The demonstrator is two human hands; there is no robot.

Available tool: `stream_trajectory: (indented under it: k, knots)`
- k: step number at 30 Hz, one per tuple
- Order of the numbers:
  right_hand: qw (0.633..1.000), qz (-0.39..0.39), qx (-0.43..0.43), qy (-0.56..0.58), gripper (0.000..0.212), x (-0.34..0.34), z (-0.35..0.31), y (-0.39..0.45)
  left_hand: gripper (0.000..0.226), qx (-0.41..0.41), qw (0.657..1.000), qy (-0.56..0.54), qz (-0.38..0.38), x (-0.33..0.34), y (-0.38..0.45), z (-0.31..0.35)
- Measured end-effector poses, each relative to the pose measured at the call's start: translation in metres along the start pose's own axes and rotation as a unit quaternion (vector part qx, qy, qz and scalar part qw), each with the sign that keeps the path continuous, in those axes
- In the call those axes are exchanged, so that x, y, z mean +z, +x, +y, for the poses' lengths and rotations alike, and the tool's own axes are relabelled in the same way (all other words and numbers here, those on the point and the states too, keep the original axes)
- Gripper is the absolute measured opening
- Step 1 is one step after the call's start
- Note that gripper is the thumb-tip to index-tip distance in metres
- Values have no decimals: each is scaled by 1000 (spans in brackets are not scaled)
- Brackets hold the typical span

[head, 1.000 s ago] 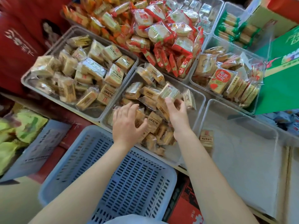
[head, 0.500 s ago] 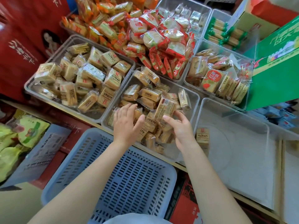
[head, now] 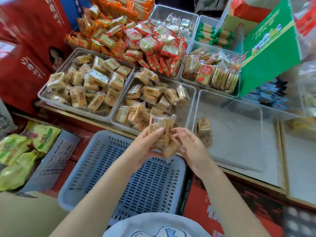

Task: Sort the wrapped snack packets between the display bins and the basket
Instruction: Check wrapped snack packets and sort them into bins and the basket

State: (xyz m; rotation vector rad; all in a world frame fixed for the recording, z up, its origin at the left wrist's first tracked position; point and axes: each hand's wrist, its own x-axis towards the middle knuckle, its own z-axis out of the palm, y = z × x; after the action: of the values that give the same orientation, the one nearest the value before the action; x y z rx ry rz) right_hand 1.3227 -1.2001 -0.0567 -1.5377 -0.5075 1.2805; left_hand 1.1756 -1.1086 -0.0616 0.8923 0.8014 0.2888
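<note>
Both hands hold a stack of tan wrapped snack packets (head: 161,132) above the far rim of the blue slotted basket (head: 119,177). My left hand (head: 145,146) grips the stack from the left, thumb on the barcode side. My right hand (head: 189,147) curls round it from the right. Just beyond lies the middle clear bin (head: 191,100), holding several like packets. One tan packet (head: 203,125) lies in the near-empty clear bin (head: 239,134) at right.
A clear bin (head: 44,94) of pale packets stands at left. Red and orange packets (head: 145,43) pile up behind. A green carton (head: 268,48) leans at the right. Green snack bags (head: 20,154) lie beside the basket, and red boxes (head: 25,57) stand at left.
Both hands have drawn back from the middle bin toward the basket, now carrying a stack of tan packets between them. The camera has tilted, showing more of the basket.
</note>
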Motion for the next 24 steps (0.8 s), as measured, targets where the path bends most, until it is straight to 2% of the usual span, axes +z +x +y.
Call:
stream_trajectory:
  k: [3,8,11,15,18,21,24]
  knots:
    - [999,2,-5,-33,40,-3,6,-30,46,-4,998,-32,-47,-1,-28,-9]
    - [993,-23,4,-117,31,-5,9,-63,54,-18,998,-33,-55,6,-51,-24]
    - [990,-5,12,-138,24,-10,9,-71,47,-26,1000,3,-3,14,-56,-25]
    - [995,45,37,-77,21,-20,19,-78,49,-39,997,45,40,8,-57,-26]
    - [997,33,62,-28,33,-20,28,-82,49,-33,999,34,6,0,-61,-28]
    - [997,13,67,-28,22,-13,32,-85,47,-32,997,36,-57,1,-65,-30]
    - [998,-5,65,-11,25,-8,30,-86,62,-12,992,88,-92,2,-64,-31]
